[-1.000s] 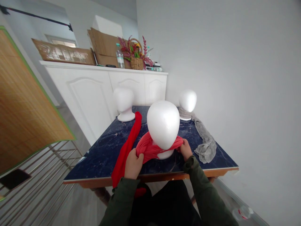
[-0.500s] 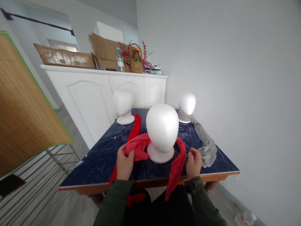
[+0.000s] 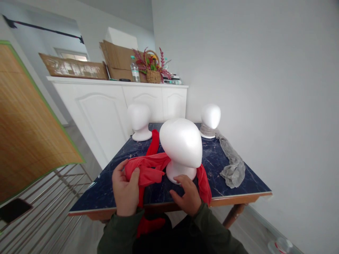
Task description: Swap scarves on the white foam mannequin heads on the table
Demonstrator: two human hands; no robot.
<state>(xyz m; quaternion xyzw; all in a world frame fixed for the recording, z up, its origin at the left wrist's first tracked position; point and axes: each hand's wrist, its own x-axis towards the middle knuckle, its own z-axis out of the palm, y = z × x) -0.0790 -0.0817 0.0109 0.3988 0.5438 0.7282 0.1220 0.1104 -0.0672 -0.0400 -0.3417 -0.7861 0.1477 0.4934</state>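
Looks like a room in a home set up as a simple workroom: white panelled cabinets (image 3: 100, 120) topped with flattened brown cardboard boxes (image 3: 116, 61) and a woven wicker flower basket (image 3: 154, 76), plus white foam mannequin heads (image 3: 210, 116) on a navy marble-look worktop (image 3: 212, 183).

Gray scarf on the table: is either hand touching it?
No, the gray scarf lies to the right, apart from the left hand and the right hand.

Navy marble-look table (image 3: 100, 192) — foam heads (image 3: 180, 143), scarves (image 3: 233, 169)
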